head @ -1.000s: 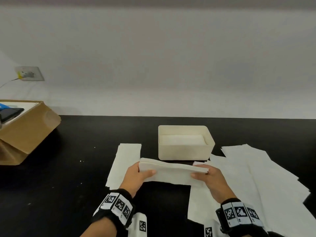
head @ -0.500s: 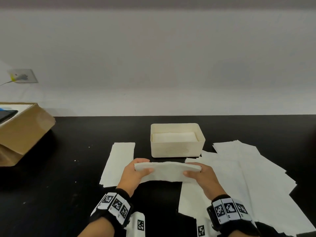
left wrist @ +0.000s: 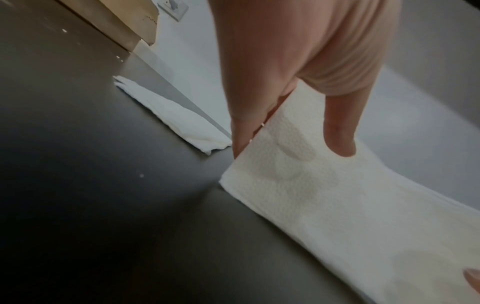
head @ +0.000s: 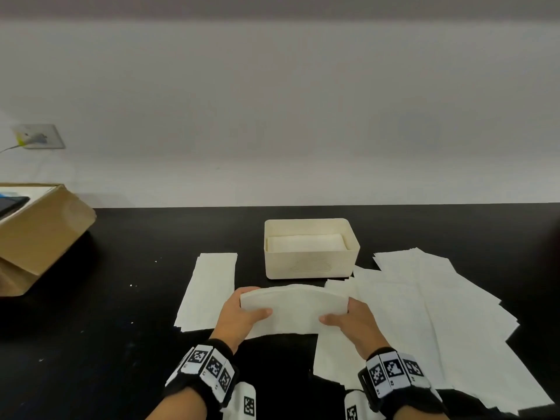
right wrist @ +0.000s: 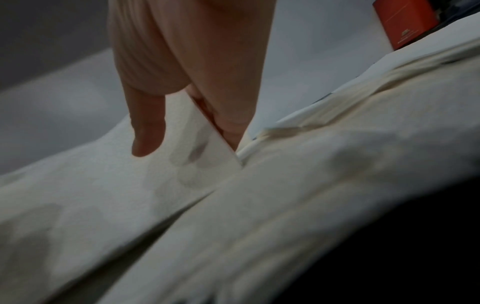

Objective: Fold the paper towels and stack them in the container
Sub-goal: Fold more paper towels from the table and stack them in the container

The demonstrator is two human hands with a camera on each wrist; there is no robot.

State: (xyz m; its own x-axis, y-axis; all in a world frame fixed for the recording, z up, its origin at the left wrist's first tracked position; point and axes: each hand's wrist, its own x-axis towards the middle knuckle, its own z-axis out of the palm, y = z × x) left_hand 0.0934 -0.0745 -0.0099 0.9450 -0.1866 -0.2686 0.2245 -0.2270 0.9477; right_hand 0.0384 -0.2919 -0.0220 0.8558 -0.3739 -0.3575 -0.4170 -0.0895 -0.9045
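I hold a folded white paper towel (head: 295,309) by its two ends, just above the black table and in front of the cream container (head: 312,266). My left hand (head: 242,313) pinches its left end, thumb on top; the left wrist view shows the thumb (left wrist: 340,135) lying on the paper towel (left wrist: 324,197). My right hand (head: 348,318) pinches the right end the same way, and in the right wrist view the paper towel (right wrist: 103,185) sits between thumb and fingers. The towel bows upward in the middle. Folded towels (head: 306,242) lie inside the container.
One folded strip of towel (head: 209,292) lies left of my hands. Several unfolded sheets (head: 430,322) are spread over the table at the right. A cardboard box (head: 39,234) stands at the far left. The white wall runs behind the table.
Both hands have drawn closer together, so the towel between them now arches upward. The container sits further from the towel's far edge in view.
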